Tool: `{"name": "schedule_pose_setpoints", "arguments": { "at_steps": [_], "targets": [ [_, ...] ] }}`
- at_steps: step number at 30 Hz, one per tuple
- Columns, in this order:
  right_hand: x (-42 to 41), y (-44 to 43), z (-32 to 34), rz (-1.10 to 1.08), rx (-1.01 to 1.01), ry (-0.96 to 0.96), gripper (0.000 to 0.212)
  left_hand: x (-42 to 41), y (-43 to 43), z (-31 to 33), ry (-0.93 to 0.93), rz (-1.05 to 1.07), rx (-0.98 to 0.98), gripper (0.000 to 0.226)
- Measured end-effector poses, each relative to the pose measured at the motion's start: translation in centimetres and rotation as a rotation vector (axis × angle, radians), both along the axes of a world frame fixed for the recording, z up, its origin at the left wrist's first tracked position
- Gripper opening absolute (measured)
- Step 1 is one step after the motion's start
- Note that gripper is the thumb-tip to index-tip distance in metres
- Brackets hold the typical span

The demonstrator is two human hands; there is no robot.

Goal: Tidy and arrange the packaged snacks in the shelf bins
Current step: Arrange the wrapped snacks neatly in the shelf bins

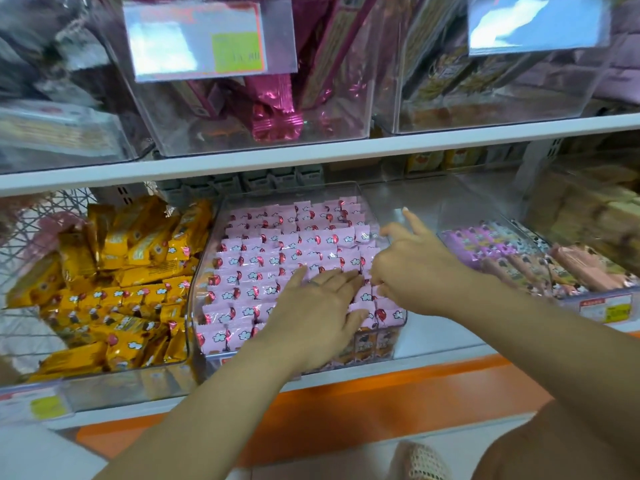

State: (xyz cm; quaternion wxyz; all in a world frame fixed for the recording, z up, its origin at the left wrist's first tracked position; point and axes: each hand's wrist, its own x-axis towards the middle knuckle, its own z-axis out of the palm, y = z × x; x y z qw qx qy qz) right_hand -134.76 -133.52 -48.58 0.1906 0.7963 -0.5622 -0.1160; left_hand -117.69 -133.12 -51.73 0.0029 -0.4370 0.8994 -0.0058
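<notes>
Pink packets (277, 258) in the middle bin (287, 189) lie mostly in rows under the flat-fingered left hand (318, 306), the right hand (415, 271) curls over packets at its 3 o'clock, grip unclear, and the yellow packets (121, 289) at 9 o'clock look jumbled, not yet tidied.

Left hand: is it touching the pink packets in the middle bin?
Touching. The head view shows the left hand lying flat, fingers straight, directly on the rows of pink packets, with no gap visible.
</notes>
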Motion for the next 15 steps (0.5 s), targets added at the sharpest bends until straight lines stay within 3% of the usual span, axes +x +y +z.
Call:
{"name": "schedule_pose_setpoints", "arguments": {
  "at_steps": [4, 7, 9, 15],
  "targets": [
    [0.0, 0.0, -0.1, 0.022, 0.043, -0.118, 0.022, -0.4, -0.5, 0.2, 0.023, 0.013, 0.015, 0.056],
    [-1.1, 1.3, 0.0, 0.024, 0.081, -0.479, 0.030, 0.3, 0.0, 0.5, 0.078, 0.009, 0.003, 0.058],
    [-1.3, 2.5, -0.2, 0.043, 0.039, -0.563, 0.034, 1.5, 0.4, 0.8, 0.148, 0.044, -0.031, 0.056],
    [-0.3, 2.8, -2.8, 0.171, -0.051, -0.065, 0.061, 4.5, 0.8, 0.2, 0.048, 0.161, 0.036, 0.053]
  ]
}}
